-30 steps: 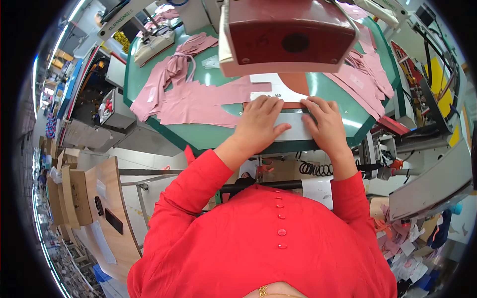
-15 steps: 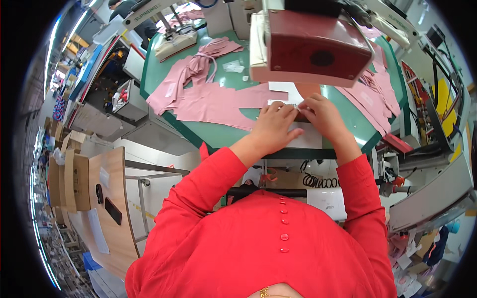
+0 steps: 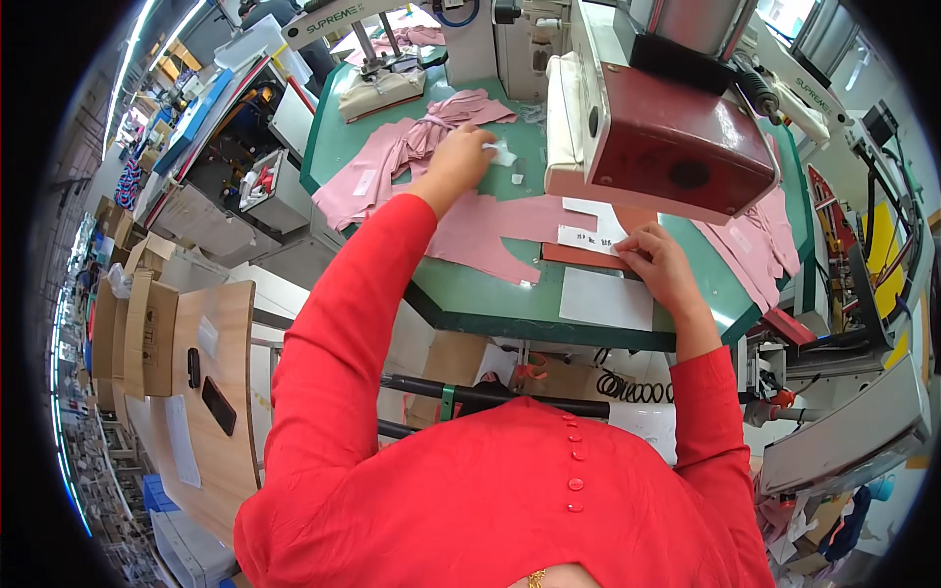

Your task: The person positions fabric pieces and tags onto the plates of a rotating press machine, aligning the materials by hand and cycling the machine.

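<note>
Garment factory floor. Evidence: green bench (image 3: 470, 294) carrying cut pink fabric pieces (image 3: 490, 230); red heat-press machine (image 3: 676, 137) just above the right hand (image 3: 662, 265); industrial sewing machine (image 3: 382, 59) beyond the left hand (image 3: 456, 167); stacked cardboard cartons (image 3: 137, 323) far left.

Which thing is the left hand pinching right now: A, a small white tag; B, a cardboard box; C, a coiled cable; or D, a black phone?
A: the left hand is stretched out over the pink fabric with a small white tag at its fingertips.
</note>
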